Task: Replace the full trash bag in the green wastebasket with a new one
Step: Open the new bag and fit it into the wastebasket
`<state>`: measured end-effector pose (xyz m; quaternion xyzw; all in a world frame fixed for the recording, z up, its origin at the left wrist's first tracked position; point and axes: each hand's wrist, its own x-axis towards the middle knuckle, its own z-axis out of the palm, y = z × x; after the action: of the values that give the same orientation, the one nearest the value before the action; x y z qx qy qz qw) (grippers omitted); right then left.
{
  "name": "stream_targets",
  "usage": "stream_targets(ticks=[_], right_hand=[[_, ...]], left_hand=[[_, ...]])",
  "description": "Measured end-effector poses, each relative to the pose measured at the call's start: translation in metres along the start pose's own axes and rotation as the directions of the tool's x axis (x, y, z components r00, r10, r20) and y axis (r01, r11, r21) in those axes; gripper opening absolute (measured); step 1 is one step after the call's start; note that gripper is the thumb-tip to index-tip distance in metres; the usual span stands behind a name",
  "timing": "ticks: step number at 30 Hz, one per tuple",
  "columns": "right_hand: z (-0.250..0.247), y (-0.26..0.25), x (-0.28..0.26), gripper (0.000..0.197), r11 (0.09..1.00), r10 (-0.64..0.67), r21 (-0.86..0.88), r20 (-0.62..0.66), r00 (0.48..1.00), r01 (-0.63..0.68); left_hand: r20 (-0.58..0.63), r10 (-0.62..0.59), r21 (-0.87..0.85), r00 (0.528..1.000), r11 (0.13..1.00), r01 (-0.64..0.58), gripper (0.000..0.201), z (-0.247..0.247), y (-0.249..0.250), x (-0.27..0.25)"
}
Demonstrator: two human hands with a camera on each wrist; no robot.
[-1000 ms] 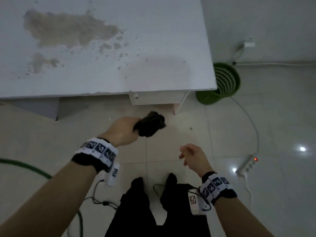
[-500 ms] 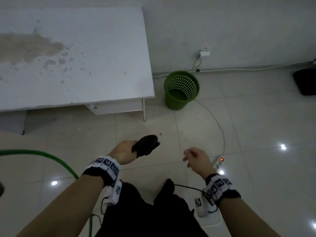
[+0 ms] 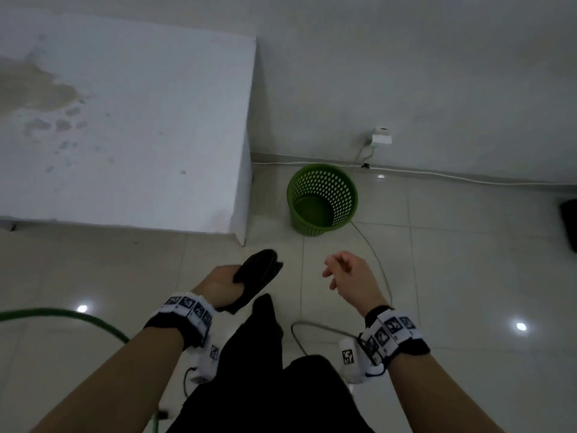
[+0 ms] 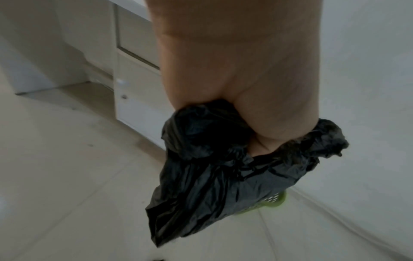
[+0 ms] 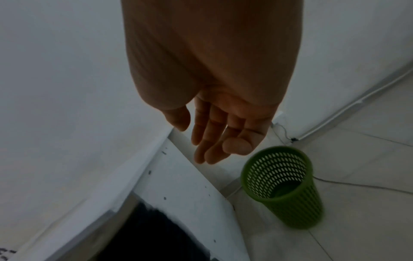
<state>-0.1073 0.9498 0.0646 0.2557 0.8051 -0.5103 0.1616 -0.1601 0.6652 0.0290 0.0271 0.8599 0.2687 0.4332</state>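
The green perforated wastebasket (image 3: 322, 200) stands upright on the tiled floor by the wall, right of the white table; it has no bag in it, and its green bottom shows (image 5: 282, 189). My left hand (image 3: 222, 285) grips a folded, crumpled black trash bag (image 3: 258, 274), which hangs down from the fist (image 4: 225, 176). A sliver of the wastebasket (image 4: 276, 200) peeks from behind that bag. My right hand (image 3: 346, 273) holds nothing, its fingers (image 5: 210, 139) relaxed and nearly straight, up in the air short of the wastebasket.
A white table (image 3: 131, 126) with stains fills the left. A grey cable (image 3: 379, 264) runs over the floor from the wastebasket's side toward my feet. A wall plug (image 3: 381, 138) and cord line the wall. A green hose (image 3: 62, 317) curves at left; a dark object (image 3: 569, 223) sits far right.
The view has turned and closed in on the wastebasket, which now sits nearer and more central. My left hand keeps hold of the black bag; the right hand stays empty.
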Motion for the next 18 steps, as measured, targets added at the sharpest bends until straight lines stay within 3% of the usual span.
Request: stream_targets(ticks=[3,5,9,13,14,18], right_hand=[[-0.021,0.028,0.029,0.021,0.996,0.081,-0.03,0.045,0.996,-0.08],[-0.037,0.039,0.047,0.02,0.993,0.115,-0.034,0.063,0.991,-0.113],[-0.073,0.042,0.099,0.015,0.999,0.051,0.009,0.049,0.998,-0.051],[-0.092,0.044,0.181,0.003,0.982,-0.178,0.061,0.023,0.984,0.177],[-0.092,0.045,0.201,0.009,0.975,-0.209,0.08,0.031,0.977,0.206],[-0.078,0.063,0.272,0.033,0.967,-0.171,0.211,0.128,0.977,0.142]], left_hand=[[-0.05,0.117,-0.08,0.992,0.989,-0.121,0.011,-0.015,0.085,0.041],[-0.088,0.155,-0.124,0.984,0.978,-0.166,0.02,-0.021,0.131,0.069],[-0.166,0.177,-0.202,0.97,0.957,-0.209,0.037,-0.02,0.195,0.121],[-0.236,0.106,-0.368,0.966,0.91,-0.19,0.03,0.008,0.222,0.179],[-0.248,0.084,-0.421,0.965,0.888,-0.185,0.027,0.017,0.225,0.193],[-0.348,0.076,-0.357,0.934,0.911,-0.207,0.028,0.063,0.226,0.258]])
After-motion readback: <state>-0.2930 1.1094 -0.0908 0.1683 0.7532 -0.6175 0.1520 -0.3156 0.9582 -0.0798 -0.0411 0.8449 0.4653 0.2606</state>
